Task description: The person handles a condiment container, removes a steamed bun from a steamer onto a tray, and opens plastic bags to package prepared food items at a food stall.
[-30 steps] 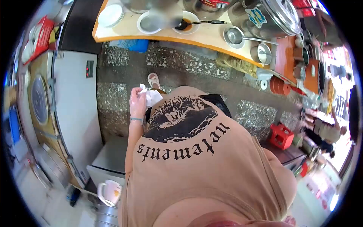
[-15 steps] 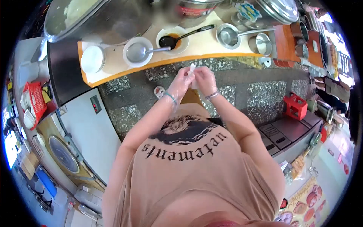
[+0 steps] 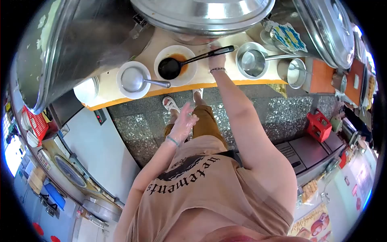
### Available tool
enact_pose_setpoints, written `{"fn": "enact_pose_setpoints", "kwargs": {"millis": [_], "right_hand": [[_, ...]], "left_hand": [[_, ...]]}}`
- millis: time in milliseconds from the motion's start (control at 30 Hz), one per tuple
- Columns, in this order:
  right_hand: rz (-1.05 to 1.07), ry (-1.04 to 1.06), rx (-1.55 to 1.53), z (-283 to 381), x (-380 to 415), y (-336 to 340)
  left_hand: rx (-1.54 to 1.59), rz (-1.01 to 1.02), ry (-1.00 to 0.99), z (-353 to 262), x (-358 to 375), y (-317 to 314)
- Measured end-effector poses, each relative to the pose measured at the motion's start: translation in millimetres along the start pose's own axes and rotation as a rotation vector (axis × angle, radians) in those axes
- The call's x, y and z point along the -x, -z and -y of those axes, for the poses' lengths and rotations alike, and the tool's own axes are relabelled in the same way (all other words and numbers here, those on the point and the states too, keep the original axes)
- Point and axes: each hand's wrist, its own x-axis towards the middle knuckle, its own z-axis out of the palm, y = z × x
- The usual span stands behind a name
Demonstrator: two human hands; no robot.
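Note:
My left hand (image 3: 184, 123), in a clear plastic glove, hangs in front of my body with its fingers loosely apart and nothing in them. My right hand (image 3: 217, 60) reaches across the counter, gloved too, beside the handle of a black ladle (image 3: 170, 68). The handle and a big pot lid (image 3: 205, 16) cover its fingers, so I cannot tell what it holds. The black ladle rests in a white bowl (image 3: 192, 76) with brown sauce. To its left a metal ladle (image 3: 132, 79) lies in another white bowl (image 3: 122, 92).
On the right of the counter (image 3: 109, 99) are a metal bowl with a saucepan-like ladle (image 3: 253, 63) and a metal cup (image 3: 297, 76). Stacked white plates (image 3: 86, 90) stand at the left end. Large steel pots line the back. A red crate (image 3: 319, 126) sits to the right.
My hands, together before, have parted. The right has reached forward over the counter; the left has dropped back towards my body. The view has shifted, and the big lid now shows.

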Motion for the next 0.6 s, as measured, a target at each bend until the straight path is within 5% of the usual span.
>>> {"fn": "enact_pose_setpoints", "kwargs": {"millis": [100,133,167,233,300,367,500,567,600], "right_hand": [[0.087,0.297,0.233,1.1,7.5,-11.4],[0.316,0.213,0.037,0.1,7.6,-10.8],[0.318,0.205,0.038,-1.9,13.3,-9.3],[0.306,0.754,0.506,-4.7,25.4,-5.3],[0.422,0.709,0.427,-10.7,34.2,3.6],[0.484,0.961,0.412,-25.6,43.5,25.1],[0.389,0.744,0.453,-66.8,55.3,48.2],[0.200,0.294,0.217,-39.6,64.6,55.2],[0.238,0.386,0.289,-19.5,68.5,62.3]], "left_hand": [[0.039,-0.065,0.097,3.9,-5.0,-3.1],[0.029,-0.056,0.096,4.1,-6.2,-6.3],[0.020,-0.044,0.099,4.6,-6.9,-9.8],[0.036,-0.042,0.120,2.6,-11.5,-17.9],[0.046,-0.038,0.137,-2.3,-16.5,-21.8],[-0.014,-0.033,0.136,-10.8,-16.4,-23.6],[0.027,-0.048,0.128,-21.2,-15.9,-19.5],[0.028,-0.056,0.143,-13.3,-19.5,-16.4],[0.053,-0.058,0.166,-16.0,-19.4,-21.6]]}}
